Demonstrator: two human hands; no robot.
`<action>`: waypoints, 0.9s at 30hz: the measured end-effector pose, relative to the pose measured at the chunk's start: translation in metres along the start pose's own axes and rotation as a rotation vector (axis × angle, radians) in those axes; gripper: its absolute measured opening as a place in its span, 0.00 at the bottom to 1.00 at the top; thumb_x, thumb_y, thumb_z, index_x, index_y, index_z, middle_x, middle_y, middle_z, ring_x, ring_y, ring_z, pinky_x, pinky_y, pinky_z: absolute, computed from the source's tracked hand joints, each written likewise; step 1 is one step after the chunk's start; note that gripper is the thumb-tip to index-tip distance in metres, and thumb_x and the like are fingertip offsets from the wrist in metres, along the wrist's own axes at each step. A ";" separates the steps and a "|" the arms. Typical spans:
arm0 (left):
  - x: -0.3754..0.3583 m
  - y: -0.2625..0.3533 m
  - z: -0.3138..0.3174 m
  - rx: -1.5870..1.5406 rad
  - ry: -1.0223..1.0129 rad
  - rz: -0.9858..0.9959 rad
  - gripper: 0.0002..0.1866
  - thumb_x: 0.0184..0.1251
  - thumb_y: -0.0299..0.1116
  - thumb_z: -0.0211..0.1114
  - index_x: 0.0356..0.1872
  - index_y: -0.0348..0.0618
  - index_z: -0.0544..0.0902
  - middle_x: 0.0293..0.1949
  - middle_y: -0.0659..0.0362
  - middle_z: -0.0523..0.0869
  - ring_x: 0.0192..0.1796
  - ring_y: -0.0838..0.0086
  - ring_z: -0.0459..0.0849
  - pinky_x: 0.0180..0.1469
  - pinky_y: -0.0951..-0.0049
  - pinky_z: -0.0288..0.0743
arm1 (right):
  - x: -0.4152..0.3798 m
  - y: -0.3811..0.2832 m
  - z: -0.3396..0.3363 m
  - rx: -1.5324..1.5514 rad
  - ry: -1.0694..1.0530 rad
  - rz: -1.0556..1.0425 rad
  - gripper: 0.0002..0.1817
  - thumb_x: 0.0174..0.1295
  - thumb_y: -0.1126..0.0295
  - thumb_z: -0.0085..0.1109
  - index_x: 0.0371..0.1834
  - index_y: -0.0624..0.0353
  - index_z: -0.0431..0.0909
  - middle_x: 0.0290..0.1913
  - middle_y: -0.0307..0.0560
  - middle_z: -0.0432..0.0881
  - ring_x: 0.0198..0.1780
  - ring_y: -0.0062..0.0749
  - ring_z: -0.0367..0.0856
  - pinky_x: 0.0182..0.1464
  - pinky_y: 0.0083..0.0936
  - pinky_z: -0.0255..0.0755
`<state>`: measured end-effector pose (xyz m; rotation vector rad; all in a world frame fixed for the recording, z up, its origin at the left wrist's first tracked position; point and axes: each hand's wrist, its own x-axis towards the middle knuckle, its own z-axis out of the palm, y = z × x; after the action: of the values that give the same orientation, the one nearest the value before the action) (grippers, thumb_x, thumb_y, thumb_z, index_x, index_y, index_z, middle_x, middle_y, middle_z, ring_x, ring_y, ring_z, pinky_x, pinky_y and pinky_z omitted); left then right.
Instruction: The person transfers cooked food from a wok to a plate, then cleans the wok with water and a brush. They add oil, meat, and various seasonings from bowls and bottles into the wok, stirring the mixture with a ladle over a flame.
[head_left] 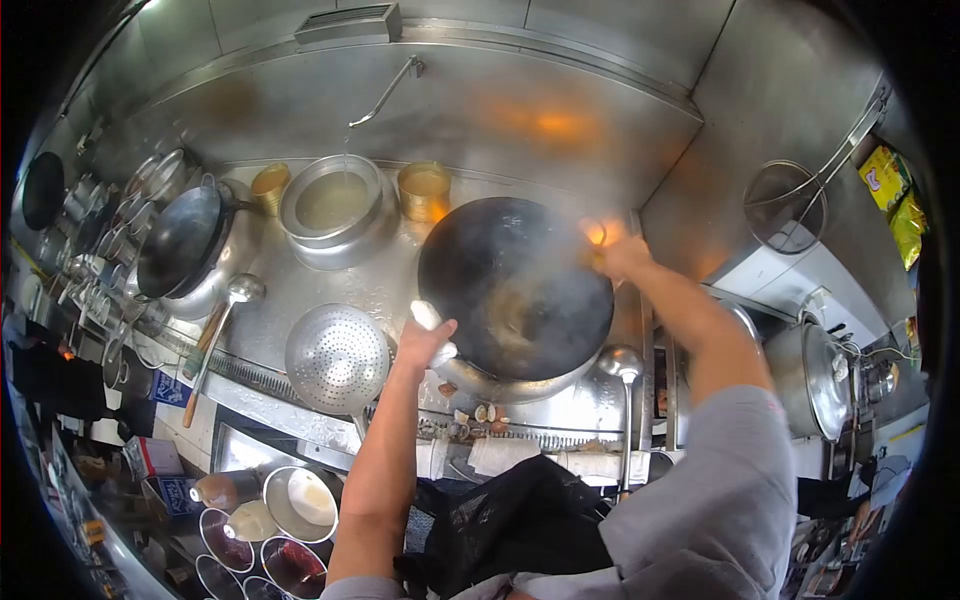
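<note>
A large black wok (pixel 460 260) sits on the stove ring, tilted, with steam rising from it and a little pale brownish liquid or food (pixel 513 315) at its bottom. My left hand (pixel 425 343) is closed on a folded white cloth (pixel 426 315) at the wok's left rim. Over by the right rim, my right hand (pixel 625 260) is closed, with orange flame glow and smoke around it. What its fingers hold is hidden by the glare.
Left of the wok lie a perforated skimmer (pixel 338 358) and a ladle (pixel 246 289). Behind stand a metal pot of water (pixel 335 200) under a tap (pixel 385 92) and a golden tin (pixel 425 185). Another ladle (pixel 622 362) rests at right. Eggshells (pixel 485 412) litter the front edge.
</note>
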<state>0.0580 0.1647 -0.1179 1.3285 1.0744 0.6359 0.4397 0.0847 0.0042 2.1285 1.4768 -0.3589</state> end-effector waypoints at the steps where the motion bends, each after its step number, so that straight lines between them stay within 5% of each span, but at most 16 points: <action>1: 0.002 0.003 -0.003 0.008 0.010 0.002 0.26 0.60 0.40 0.74 0.54 0.37 0.77 0.43 0.55 0.84 0.37 0.67 0.85 0.39 0.62 0.81 | 0.014 -0.016 -0.012 0.002 0.053 0.129 0.28 0.64 0.38 0.52 0.57 0.40 0.85 0.58 0.54 0.84 0.59 0.41 0.84 0.57 0.36 0.77; 5: -0.013 0.021 -0.001 0.188 -0.033 -0.173 0.15 0.52 0.34 0.68 0.40 0.35 0.84 0.33 0.52 0.87 0.32 0.66 0.86 0.33 0.62 0.79 | 0.005 -0.158 0.073 0.577 0.314 0.131 0.30 0.67 0.41 0.51 0.71 0.36 0.73 0.57 0.53 0.85 0.58 0.48 0.83 0.61 0.43 0.75; 8: -0.029 0.007 0.006 0.123 -0.086 -0.133 0.16 0.54 0.35 0.66 0.36 0.29 0.84 0.29 0.50 0.86 0.27 0.66 0.85 0.24 0.63 0.75 | -0.047 -0.154 0.087 0.520 0.206 -0.113 0.34 0.68 0.39 0.49 0.76 0.34 0.65 0.59 0.51 0.83 0.60 0.48 0.81 0.63 0.43 0.73; 10: -0.047 0.004 0.015 0.027 -0.095 -0.132 0.13 0.56 0.33 0.65 0.37 0.33 0.83 0.30 0.54 0.86 0.27 0.68 0.85 0.24 0.64 0.76 | -0.124 -0.125 0.041 0.520 -0.097 -0.068 0.34 0.68 0.37 0.50 0.75 0.34 0.67 0.65 0.49 0.79 0.65 0.46 0.78 0.65 0.39 0.72; 12: -0.069 0.015 0.011 0.012 -0.094 -0.101 0.12 0.57 0.31 0.64 0.37 0.32 0.83 0.30 0.54 0.86 0.27 0.68 0.85 0.24 0.64 0.76 | -0.152 -0.075 0.082 0.519 0.132 -0.171 0.32 0.68 0.45 0.56 0.74 0.40 0.68 0.67 0.52 0.78 0.66 0.48 0.77 0.67 0.37 0.70; 14: -0.087 0.035 -0.002 -0.056 -0.028 -0.078 0.11 0.57 0.29 0.63 0.37 0.32 0.83 0.31 0.55 0.86 0.29 0.69 0.85 0.27 0.65 0.77 | -0.203 -0.040 0.106 0.647 0.290 -0.114 0.33 0.69 0.47 0.55 0.75 0.46 0.68 0.64 0.54 0.80 0.60 0.45 0.82 0.62 0.36 0.74; 16: -0.107 0.065 -0.019 -0.054 -0.054 -0.018 0.10 0.56 0.29 0.62 0.37 0.32 0.82 0.32 0.56 0.86 0.31 0.71 0.85 0.31 0.69 0.78 | -0.282 -0.035 0.101 1.169 0.138 0.227 0.32 0.71 0.50 0.57 0.75 0.52 0.68 0.59 0.56 0.83 0.53 0.37 0.85 0.56 0.31 0.77; 18: -0.104 0.074 -0.021 0.033 -0.013 0.078 0.09 0.56 0.28 0.62 0.36 0.33 0.82 0.32 0.56 0.86 0.31 0.72 0.84 0.32 0.69 0.77 | -0.297 -0.011 0.194 1.524 0.484 0.152 0.31 0.72 0.54 0.57 0.75 0.54 0.67 0.56 0.56 0.84 0.49 0.31 0.83 0.51 0.27 0.77; 20: -0.049 0.026 -0.022 0.202 0.111 0.357 0.10 0.54 0.27 0.63 0.38 0.34 0.81 0.31 0.56 0.85 0.31 0.73 0.84 0.32 0.69 0.77 | -0.306 -0.005 0.268 1.584 0.559 0.325 0.31 0.72 0.54 0.58 0.74 0.56 0.68 0.55 0.56 0.84 0.50 0.31 0.83 0.51 0.27 0.76; 21: -0.074 0.067 -0.022 0.234 0.024 0.199 0.12 0.54 0.27 0.63 0.40 0.33 0.81 0.32 0.56 0.85 0.31 0.73 0.84 0.32 0.69 0.77 | -0.311 -0.006 0.295 1.624 0.625 0.492 0.31 0.72 0.55 0.58 0.73 0.58 0.69 0.55 0.55 0.85 0.50 0.32 0.83 0.51 0.28 0.76; 23: -0.086 0.102 -0.015 0.338 0.030 0.271 0.14 0.54 0.28 0.63 0.42 0.31 0.80 0.33 0.55 0.85 0.32 0.72 0.84 0.33 0.68 0.77 | -0.322 -0.009 0.327 1.619 0.482 0.685 0.30 0.71 0.55 0.58 0.71 0.60 0.71 0.52 0.54 0.85 0.50 0.32 0.83 0.51 0.28 0.76; 26: -0.096 0.129 0.007 0.446 0.120 0.266 0.18 0.53 0.29 0.66 0.45 0.30 0.80 0.35 0.52 0.86 0.34 0.70 0.85 0.37 0.67 0.79 | -0.328 0.000 0.350 1.622 0.487 0.599 0.30 0.70 0.57 0.60 0.71 0.61 0.71 0.53 0.52 0.85 0.51 0.33 0.83 0.53 0.29 0.76; 27: -0.107 0.150 0.016 0.484 0.126 0.275 0.26 0.52 0.38 0.68 0.50 0.28 0.80 0.43 0.41 0.88 0.46 0.55 0.89 0.52 0.61 0.78 | -0.325 0.003 0.354 1.681 0.516 0.573 0.31 0.70 0.57 0.61 0.72 0.61 0.70 0.53 0.52 0.85 0.51 0.32 0.83 0.53 0.28 0.76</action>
<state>0.0579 0.0915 0.0516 1.8991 1.2049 0.6937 0.3490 -0.3676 -0.1286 4.0085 0.4629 -1.1452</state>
